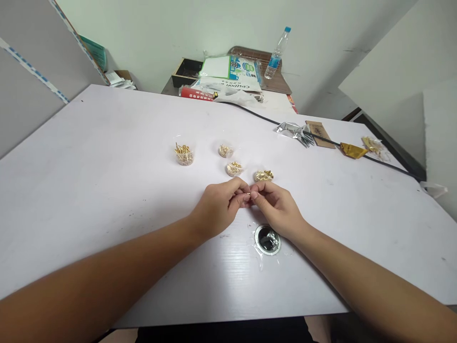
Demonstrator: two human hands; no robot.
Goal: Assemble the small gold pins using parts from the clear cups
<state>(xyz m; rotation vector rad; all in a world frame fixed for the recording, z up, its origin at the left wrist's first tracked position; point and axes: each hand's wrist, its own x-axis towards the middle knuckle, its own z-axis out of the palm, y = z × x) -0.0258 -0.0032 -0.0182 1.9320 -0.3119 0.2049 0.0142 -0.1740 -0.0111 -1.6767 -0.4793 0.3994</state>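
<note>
Over the white table my left hand (222, 204) and my right hand (276, 205) meet fingertip to fingertip. Both pinch at a tiny shiny piece (249, 193), mostly covered by the fingers, so its kind does not show. Just beyond my right hand stands a small clear cup of gold-coloured pieces (263, 176). Past my left hand are two similar cups, a nearer one (234, 168) and a farther one (225, 151). Farther left, a larger clear cup (184, 156) holds long gold-coloured pieces that stick up above its rim.
A round cable hole (267, 239) with torn clear tape lies below my right hand. A black cable (257, 114) crosses the back right, beside silver foil packaging (294, 131), cardboard (320, 134) and a gold packet (352, 150). Behind the table stands a water bottle (275, 59).
</note>
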